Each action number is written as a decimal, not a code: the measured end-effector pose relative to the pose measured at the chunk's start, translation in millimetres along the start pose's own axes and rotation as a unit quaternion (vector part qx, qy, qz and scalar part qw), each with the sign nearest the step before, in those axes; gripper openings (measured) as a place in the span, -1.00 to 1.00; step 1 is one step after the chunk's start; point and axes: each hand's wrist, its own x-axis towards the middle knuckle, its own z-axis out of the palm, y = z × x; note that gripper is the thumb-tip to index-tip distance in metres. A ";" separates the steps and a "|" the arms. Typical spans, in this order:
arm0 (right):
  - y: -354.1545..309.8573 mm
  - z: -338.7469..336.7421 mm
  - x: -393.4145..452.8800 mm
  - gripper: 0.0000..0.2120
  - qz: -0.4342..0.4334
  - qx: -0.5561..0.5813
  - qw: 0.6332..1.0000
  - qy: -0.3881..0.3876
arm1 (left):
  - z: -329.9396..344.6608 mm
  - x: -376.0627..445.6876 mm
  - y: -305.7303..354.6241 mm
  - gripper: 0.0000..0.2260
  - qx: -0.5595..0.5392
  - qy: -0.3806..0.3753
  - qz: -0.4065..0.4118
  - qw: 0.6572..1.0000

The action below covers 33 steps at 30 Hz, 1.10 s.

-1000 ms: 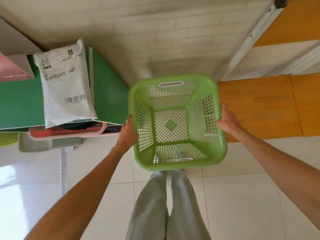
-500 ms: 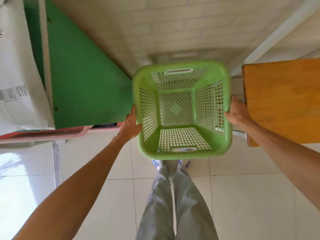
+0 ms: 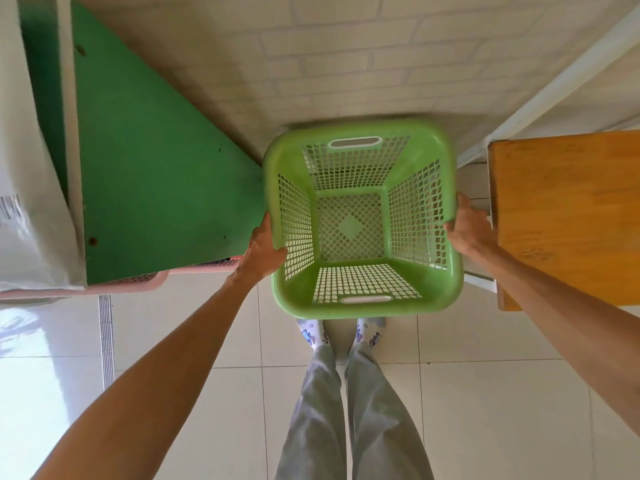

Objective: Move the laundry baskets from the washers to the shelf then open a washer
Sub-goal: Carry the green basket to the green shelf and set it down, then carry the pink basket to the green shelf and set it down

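I look down on pale tiled floor [image 3: 485, 410], open behind and to both sides of my legs. A green board [image 3: 156, 188] closes the left, its edge just beside the basket [image 3: 363, 306]; a wooden top [image 3: 561, 216] closes the right, near my knuckles. The green basket hangs above my feet, empty, in the gap between them. My left hand [image 3: 261, 247] clasps its left rim, my right hand [image 3: 465, 226] its right rim. A white parcel [image 3: 24, 202] far left carries a barcode label, unreadable. A pink basket [image 3: 138, 282] peeks from under the board.
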 end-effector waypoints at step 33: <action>-68.7 -218.8 -354.7 -0.43 0.114 0.041 0.991 0.053 | -116.3 -279.4 237.1 -0.05 0.435 -0.039 0.272 0.857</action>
